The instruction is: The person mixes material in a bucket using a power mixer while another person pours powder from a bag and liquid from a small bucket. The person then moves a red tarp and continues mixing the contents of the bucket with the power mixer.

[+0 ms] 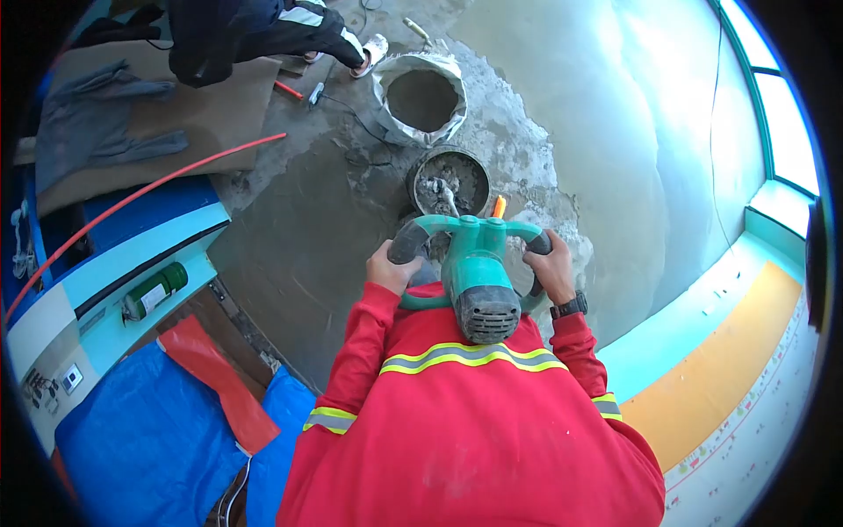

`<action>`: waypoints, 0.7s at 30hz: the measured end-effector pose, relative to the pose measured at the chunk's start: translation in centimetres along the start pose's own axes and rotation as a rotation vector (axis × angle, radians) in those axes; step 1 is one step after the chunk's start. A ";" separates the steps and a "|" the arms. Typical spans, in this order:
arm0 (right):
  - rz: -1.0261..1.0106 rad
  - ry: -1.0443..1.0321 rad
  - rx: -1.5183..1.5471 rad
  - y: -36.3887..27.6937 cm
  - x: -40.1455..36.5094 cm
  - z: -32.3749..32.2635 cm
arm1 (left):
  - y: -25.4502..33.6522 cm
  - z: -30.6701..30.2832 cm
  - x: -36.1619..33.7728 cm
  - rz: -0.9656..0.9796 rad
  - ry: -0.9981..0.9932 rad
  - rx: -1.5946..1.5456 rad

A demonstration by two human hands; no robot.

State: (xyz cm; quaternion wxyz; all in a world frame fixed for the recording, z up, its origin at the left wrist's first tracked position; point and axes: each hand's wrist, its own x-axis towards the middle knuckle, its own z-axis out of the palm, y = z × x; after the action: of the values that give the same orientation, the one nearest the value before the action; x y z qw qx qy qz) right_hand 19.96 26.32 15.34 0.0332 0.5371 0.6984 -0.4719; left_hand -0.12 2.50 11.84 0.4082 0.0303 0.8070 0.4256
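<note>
Both my hands grip a green handheld mixer (483, 263) with a dark vented motor end turned toward my chest. My left hand (392, 267) is wrapped round its left handle, and my right hand (551, 268), with a dark watch at the wrist, closes on the right handle. The mixer's shaft (450, 200) runs down into a round bucket (485, 180) of grey, lumpy wet mix. Its lower end is hidden in the mix. Just beyond the bucket stands an open white sack (379, 98) with grey powder inside.
A person (263, 35) in dark trousers is at the upper left, near the sack. Smooth wet screed (615, 114) covers the floor to the right. Brown cardboard (202, 110) with a grey garment (97, 114), a red hose (149, 189) and blue sheeting (158, 430) lie to the left.
</note>
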 end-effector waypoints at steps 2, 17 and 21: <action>0.019 0.003 0.007 -1.0 -0.6 -0.5 | 2.4 -0.8 -0.9 -0.082 -0.036 -0.008; 0.008 0.036 -0.042 0.2 2.9 6.4 | -6.0 -1.9 6.3 -0.056 -0.076 -0.157; -0.059 0.044 -0.100 2.2 3.4 8.4 | -7.1 -2.0 6.9 -0.094 -0.130 -0.147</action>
State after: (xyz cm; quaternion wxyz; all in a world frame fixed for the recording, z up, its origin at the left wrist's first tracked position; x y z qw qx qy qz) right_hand 16.39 22.84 7.47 0.0307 0.5240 0.7372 -0.4255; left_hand -3.93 -0.63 3.03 0.4802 -0.0103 0.7460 0.4613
